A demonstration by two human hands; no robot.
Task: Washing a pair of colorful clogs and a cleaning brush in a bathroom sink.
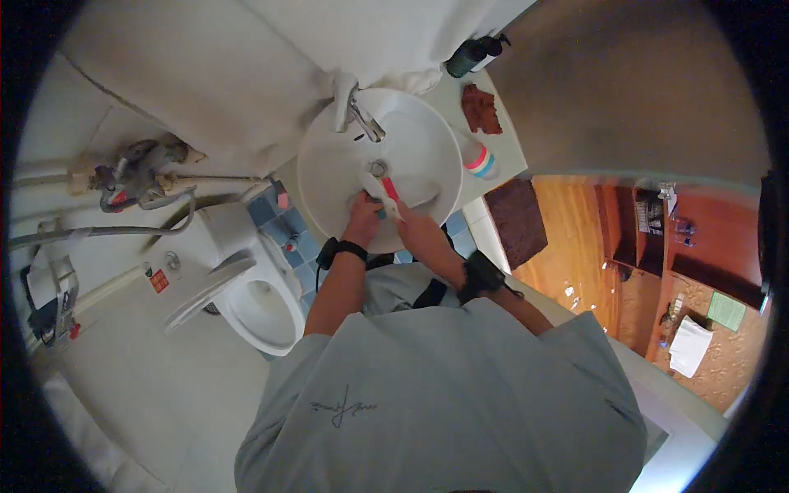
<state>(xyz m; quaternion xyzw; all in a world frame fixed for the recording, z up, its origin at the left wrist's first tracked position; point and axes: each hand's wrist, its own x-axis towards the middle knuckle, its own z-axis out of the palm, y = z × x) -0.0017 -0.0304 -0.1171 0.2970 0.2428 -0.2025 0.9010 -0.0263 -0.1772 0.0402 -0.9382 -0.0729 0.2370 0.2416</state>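
Both of my hands are over the white washbasin (441,191), close together near its front rim. My right hand (419,233) grips a white-and-red long-handled tool (391,188), perhaps a brush; its white part reaches toward the drain (377,167). Beside it, my left hand (362,222) has its fingers curled around a small dark greenish object (373,199), mostly hidden by the fingers. Whether the tool touches that object cannot be made out. The chrome faucet (368,125) juts over the basin beyond my hands.
On the counter (441,101) right of the basin are dark pump bottles (466,58), a reddish-brown cloth (481,110) and a clear container with coloured bands (479,162). To the left stands a toilet (262,314) with its lid raised; pipes and a valve (138,175) stick out above it.
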